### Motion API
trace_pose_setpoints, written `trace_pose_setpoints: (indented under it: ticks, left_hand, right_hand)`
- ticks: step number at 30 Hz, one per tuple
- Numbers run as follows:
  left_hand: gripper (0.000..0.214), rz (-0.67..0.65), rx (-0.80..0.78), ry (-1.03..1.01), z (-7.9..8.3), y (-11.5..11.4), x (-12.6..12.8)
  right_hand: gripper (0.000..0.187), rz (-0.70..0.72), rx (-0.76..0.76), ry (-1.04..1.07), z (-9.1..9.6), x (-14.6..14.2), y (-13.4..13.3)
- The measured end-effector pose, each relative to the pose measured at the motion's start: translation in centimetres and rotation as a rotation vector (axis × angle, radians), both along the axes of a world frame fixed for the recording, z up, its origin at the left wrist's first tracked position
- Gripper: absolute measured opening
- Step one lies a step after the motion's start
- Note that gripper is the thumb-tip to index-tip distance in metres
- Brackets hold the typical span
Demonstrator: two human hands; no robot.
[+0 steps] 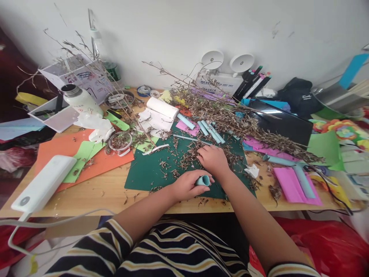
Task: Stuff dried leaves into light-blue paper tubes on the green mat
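Wrapped in my left hand is a rolled light-blue paper tube, its round opening facing up toward me. Just beyond it, my right hand has its fingers curled down into a loose pile of dried leaves; the fingertips are partly hidden among them. Both hands are over a dark green mat on the wooden desk. A few more light-blue paper tubes lie behind the pile, partly on pink paper.
Dried leafy branches sprawl across the back right, over a black tablet. At left stand a white bottle, a glass jar lying among leaves and a white power strip. A white paper roll lies at the back.
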State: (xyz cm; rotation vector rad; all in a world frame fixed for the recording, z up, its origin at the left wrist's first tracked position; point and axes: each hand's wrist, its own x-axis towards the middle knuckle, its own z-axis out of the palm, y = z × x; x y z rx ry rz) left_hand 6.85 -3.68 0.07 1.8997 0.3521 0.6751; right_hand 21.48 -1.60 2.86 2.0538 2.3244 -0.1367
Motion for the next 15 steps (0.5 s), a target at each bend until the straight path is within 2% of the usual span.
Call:
trace_pose_setpoints:
  ticks: [3,7,12,15]
  left_hand:
    - [0.028,0.002,0.034,0.01,-0.1,-0.2,0.1]
    - [0.026,0.045,0.087,-0.038,-0.5,-0.3,0.3]
    - [0.028,0.071,0.133,-0.191,-1.0,-0.2,0.8]
    - [0.028,0.065,0.137,-0.143,-0.6,-0.1,0.8]
  right_hand:
    - [0.027,-0.018,0.023,0.056,0.3,0.3,-0.1]
    - [0.024,-0.108,0.084,0.194,0.4,1.4,-0.6]
    - [0.029,-0.238,0.183,0.398,0.5,2.3,-2.9]
    - [0.031,-0.272,0.216,0.479,0.8,2.2,-4.2]
